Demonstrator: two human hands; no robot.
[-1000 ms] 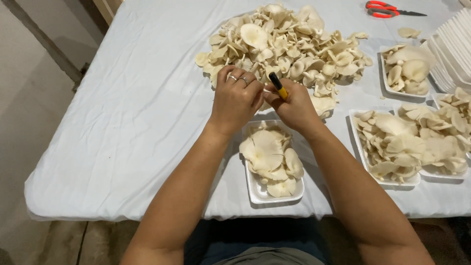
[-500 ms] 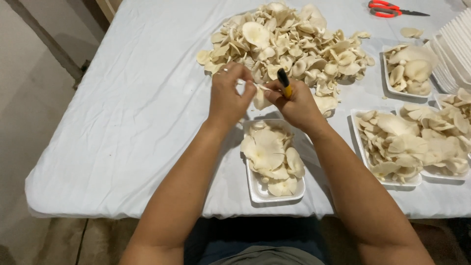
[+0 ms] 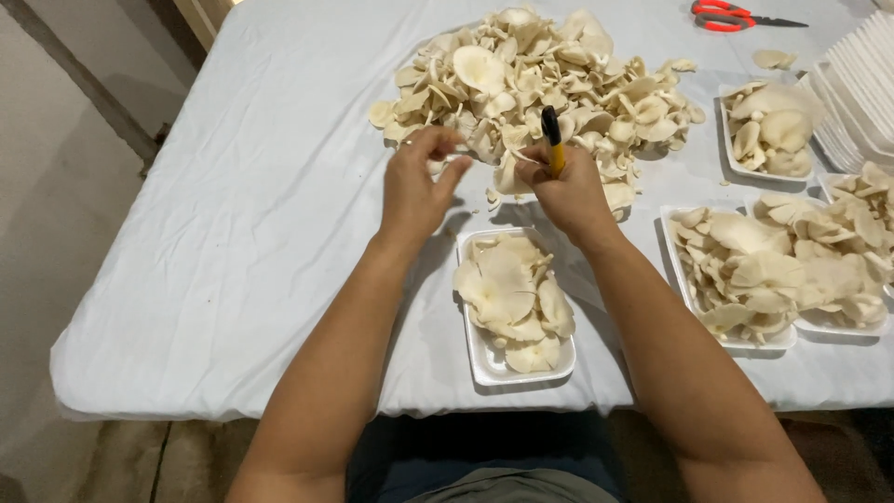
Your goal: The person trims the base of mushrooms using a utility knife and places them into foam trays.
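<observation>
My right hand [image 3: 568, 191] grips a small knife with a yellow and black handle [image 3: 552, 140] and also holds a pale oyster mushroom [image 3: 510, 175] against it. My left hand [image 3: 416, 186] has its fingers pinched on a small piece of mushroom [image 3: 453, 160], a little apart from the right hand. Both hands hover just in front of a big heap of oyster mushrooms [image 3: 540, 74] on the white tablecloth. Below them lies a white foam tray [image 3: 484, 359] partly filled with mushrooms.
To the right stand more filled foam trays [image 3: 736, 340], [image 3: 729, 154] and a stack of empty white trays [image 3: 861, 84]. Red-handled scissors [image 3: 731, 16] lie at the far edge. The table's left edge [image 3: 140, 251] drops to a concrete floor.
My hands, close together at first, have drawn apart: the left moved leftward with a bit of mushroom, and the knife handle has tipped upright in the right hand.
</observation>
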